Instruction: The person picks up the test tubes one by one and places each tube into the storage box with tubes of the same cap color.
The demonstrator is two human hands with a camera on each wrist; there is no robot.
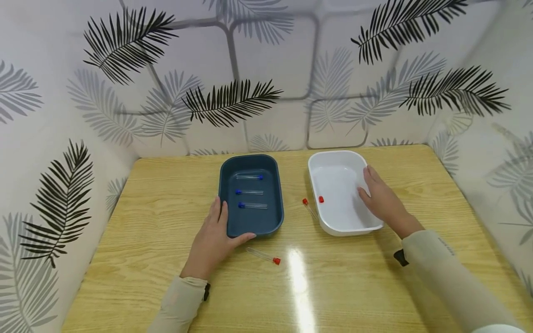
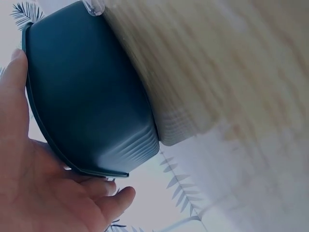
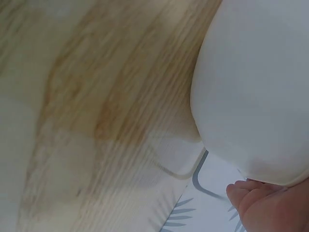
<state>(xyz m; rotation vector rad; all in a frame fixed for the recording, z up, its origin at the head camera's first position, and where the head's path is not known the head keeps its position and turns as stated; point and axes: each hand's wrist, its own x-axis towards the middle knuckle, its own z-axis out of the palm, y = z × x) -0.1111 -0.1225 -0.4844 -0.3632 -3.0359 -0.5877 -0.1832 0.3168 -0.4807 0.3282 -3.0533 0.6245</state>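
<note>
My left hand (image 1: 211, 240) holds the near left corner of a dark blue tray (image 1: 254, 227); the thumb lies along the front rim, the fingers along the left side. Three clear tubes with blue caps lie in that tray, including a far tube (image 1: 250, 177), a middle tube (image 1: 250, 192) and a near tube (image 1: 253, 205). On the right, my right hand (image 1: 385, 199) grips the side rim of a white tray (image 1: 339, 178), its thumb over the inside. A red cap (image 1: 321, 199) shows by the white tray's left inner wall.
A red-capped tube (image 1: 262, 255) lies on the wooden table (image 1: 166, 194) in front of the blue tray. Another red-capped tube (image 1: 309, 208) lies against the white tray's left side. Patterned walls (image 1: 275, 125) stand behind the table and at both sides.
</note>
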